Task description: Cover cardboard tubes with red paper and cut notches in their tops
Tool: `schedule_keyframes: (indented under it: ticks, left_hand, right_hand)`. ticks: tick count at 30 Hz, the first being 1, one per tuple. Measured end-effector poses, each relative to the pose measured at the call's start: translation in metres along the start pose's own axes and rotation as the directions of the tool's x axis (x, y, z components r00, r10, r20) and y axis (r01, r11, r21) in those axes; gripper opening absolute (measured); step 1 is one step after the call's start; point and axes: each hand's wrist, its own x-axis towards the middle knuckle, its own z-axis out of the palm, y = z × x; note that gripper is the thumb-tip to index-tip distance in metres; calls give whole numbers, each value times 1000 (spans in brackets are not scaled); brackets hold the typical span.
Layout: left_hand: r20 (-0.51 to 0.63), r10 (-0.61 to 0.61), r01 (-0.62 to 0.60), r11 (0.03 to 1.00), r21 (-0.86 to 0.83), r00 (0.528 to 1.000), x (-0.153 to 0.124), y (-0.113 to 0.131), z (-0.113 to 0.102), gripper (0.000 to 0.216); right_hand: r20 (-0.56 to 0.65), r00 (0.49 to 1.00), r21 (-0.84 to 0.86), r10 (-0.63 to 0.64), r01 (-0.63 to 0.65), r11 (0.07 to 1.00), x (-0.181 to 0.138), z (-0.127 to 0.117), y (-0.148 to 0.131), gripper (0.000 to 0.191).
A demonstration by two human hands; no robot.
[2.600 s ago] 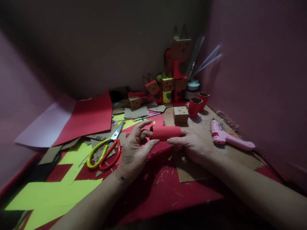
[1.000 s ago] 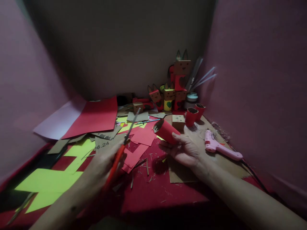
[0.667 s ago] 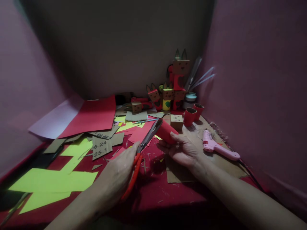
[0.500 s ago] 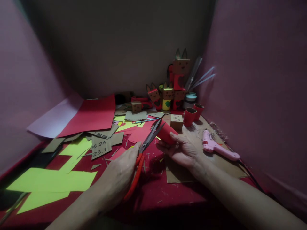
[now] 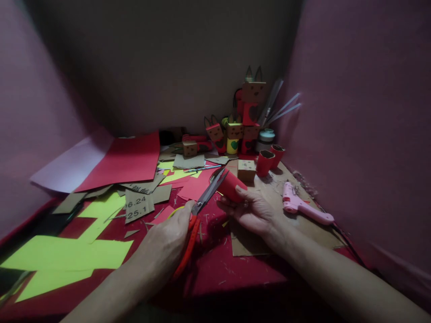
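Note:
My left hand (image 5: 171, 235) is closed around the orange-red handles of a pair of scissors (image 5: 208, 194). Their blades point up and to the right, parted slightly, at the open end of a red paper-covered tube (image 5: 231, 185). My right hand (image 5: 251, 211) holds that tube from its lower right end, thumb on top and fingers beneath. Whether the blades touch the tube's rim, I cannot tell. Just behind the tube sits a small cardboard box with a drawn face (image 5: 246, 170). Two more red tubes (image 5: 265, 162) stand upright to its right.
A pink glue gun (image 5: 305, 206) lies on a cardboard sheet (image 5: 249, 244) at the right. Several cardboard animal figures (image 5: 233, 137) stand at the back. Yellow paper (image 5: 70, 253), a large red sheet (image 5: 124, 159) and cardboard scraps (image 5: 138, 206) cover the left side.
The whole view has shifted slightly, so everything sits a little further left. My hands keep the same grips, and the scissors stay at the tube's end.

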Motion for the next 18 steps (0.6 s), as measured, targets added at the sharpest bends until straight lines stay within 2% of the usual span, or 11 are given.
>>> schedule_keyframes:
  ticks: [7, 11, 15, 18]
  left_hand:
    - [-4, 0, -1, 997, -80, 1000, 1, 8, -4, 38]
    - [22, -46, 48, 987, -153, 999, 0, 11, -8, 35]
    - [86, -100, 125, 923, -364, 991, -6, 8, -5, 36]
    - [10, -223, 195, 827, -528, 975, -7, 5, -3, 36]
  right_hand:
    - [-37, 999, 25, 1, -1, 1000, 0, -1, 1, 33]
    - [-58, 998, 42, -8, 11, 999, 2, 0, 2, 30]
    - [-38, 999, 27, -31, 32, 999, 2, 1, 2, 34]
    - [-15, 999, -10, -30, 30, 999, 1, 1, 1, 36]
